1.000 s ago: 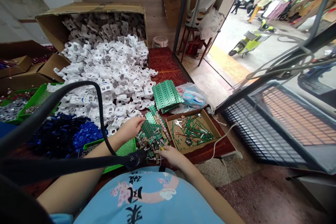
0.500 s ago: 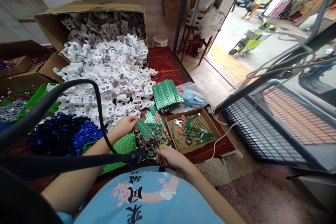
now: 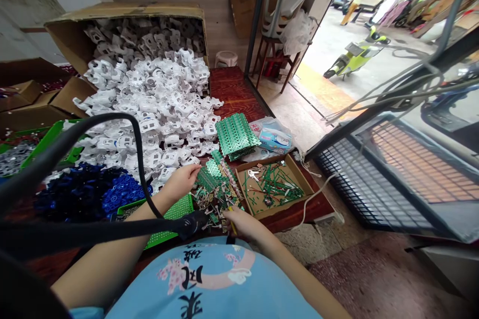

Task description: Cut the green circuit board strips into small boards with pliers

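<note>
My left hand (image 3: 184,180) is closed, its thumb and fingertips pinching the edge of a green circuit board (image 3: 205,178). The board is over a heap of small electronic parts (image 3: 215,204) on the table. My right hand (image 3: 240,222) is wrapped round yellow-handled pliers (image 3: 233,228) at the near side of this heap; their jaws are hard to make out. Just beyond the held board lie more green board pieces (image 3: 214,167).
A stack of green circuit board panels (image 3: 237,134) is behind a shallow cardboard tray (image 3: 245,194) of wires. White plastic shells (image 3: 149,104) spill from a large carton (image 3: 67,42). Blue parts (image 3: 119,192) and a green basket (image 3: 179,212) are at left. A black cable arm (image 3: 138,139) crosses the view.
My left hand has moved slightly up and right with the circuit board, away from the pliers. My right hand stays nearly in place, and the tool is turned a little.
</note>
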Available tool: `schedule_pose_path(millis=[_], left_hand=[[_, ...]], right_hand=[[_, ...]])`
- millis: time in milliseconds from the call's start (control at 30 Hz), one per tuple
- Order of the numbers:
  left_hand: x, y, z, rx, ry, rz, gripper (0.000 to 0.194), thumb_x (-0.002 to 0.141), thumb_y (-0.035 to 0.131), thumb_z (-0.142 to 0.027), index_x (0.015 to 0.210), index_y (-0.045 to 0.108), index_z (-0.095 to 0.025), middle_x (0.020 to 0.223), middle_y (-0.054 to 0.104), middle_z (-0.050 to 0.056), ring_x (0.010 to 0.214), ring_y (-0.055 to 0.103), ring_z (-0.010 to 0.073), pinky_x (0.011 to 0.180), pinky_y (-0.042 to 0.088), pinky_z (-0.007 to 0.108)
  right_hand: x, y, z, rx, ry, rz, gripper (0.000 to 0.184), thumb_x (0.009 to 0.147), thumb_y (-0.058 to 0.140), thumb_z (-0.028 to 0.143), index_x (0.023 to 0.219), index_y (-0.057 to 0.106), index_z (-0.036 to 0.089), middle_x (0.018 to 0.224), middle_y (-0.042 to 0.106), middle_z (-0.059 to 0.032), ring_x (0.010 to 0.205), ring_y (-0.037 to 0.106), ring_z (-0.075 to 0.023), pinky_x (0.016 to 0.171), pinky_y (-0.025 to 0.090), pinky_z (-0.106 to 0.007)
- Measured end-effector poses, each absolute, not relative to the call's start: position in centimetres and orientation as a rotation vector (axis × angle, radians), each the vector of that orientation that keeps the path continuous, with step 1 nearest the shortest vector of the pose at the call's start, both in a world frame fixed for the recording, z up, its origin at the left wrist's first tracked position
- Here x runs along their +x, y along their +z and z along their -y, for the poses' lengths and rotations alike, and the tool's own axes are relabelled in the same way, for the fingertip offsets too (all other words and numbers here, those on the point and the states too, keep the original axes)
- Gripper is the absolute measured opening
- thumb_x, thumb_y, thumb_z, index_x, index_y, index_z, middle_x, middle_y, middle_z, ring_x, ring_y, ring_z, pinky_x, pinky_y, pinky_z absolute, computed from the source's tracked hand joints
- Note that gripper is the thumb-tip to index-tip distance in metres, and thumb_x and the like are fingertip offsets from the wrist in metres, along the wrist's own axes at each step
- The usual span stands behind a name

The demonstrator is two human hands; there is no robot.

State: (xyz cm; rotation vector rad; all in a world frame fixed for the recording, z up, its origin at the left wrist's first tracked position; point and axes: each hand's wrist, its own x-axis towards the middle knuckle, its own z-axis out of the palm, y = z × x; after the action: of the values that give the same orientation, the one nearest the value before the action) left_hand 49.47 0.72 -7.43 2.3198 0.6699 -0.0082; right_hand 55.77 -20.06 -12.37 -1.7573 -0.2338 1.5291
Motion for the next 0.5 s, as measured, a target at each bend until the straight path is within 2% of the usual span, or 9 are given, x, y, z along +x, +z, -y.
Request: schedule_pose_path(millis=[133, 267, 367, 500], left_hand=[[49.3, -7.9, -1.6, 2.127, -0.093, -0.749, 0.036, 0.079, 0.037, -0.038, 0.095, 0.058, -0.014, 0.072, 0.064, 0.005, 0.069, 0.059, 0.0193, 0.064, 0.042, 0.026], [49.1, -9.3, -2.1, 1.945, -0.127, -0.737, 0.035, 0.076, 0.041, -0.039, 0.093, 0.057, -0.013, 0.066, 0.063, 0.004, 0.067, 0.060, 0.0197, 0.060, 0.043, 0.026], [49.0, -10.0, -2.2, 1.887, -0.122, -0.725, 0.034, 0.075, 0.043, -0.040, 0.091, 0.057, -0.013, 0.069, 0.063, 0.004, 0.066, 0.060, 0.0192, 0.060, 0.043, 0.026], [48.9, -9.8, -1.2, 1.995, -0.096, -0.669, 0.035, 0.078, 0.039, -0.039, 0.095, 0.057, -0.015, 0.076, 0.064, 0.005, 0.071, 0.060, 0.0199, 0.064, 0.044, 0.027]], right_hand=[[55.8, -12.0, 20.1, -1.640, 1.486, 0.275, 0.016, 0.070, 0.048, 0.031, 0.077, 0.040, 0.019, 0.067, 0.047, 0.0009, 0.066, 0.049, -0.0130, 0.059, 0.038, -0.023], [55.7, -11.7, 20.0, -1.620, 1.532, 0.332, 0.015, 0.071, 0.046, 0.033, 0.075, 0.040, 0.020, 0.064, 0.046, 0.0008, 0.059, 0.047, -0.0130, 0.054, 0.038, -0.024], [55.8, -11.5, 19.9, -1.743, 1.487, 0.399, 0.014, 0.073, 0.042, 0.034, 0.074, 0.038, 0.020, 0.059, 0.042, 0.0032, 0.050, 0.042, -0.0109, 0.049, 0.035, -0.023], [56.2, -11.5, 19.6, -1.928, 1.322, 0.513, 0.014, 0.070, 0.047, 0.030, 0.066, 0.041, 0.018, 0.058, 0.041, 0.0031, 0.055, 0.039, -0.0100, 0.053, 0.031, -0.022]])
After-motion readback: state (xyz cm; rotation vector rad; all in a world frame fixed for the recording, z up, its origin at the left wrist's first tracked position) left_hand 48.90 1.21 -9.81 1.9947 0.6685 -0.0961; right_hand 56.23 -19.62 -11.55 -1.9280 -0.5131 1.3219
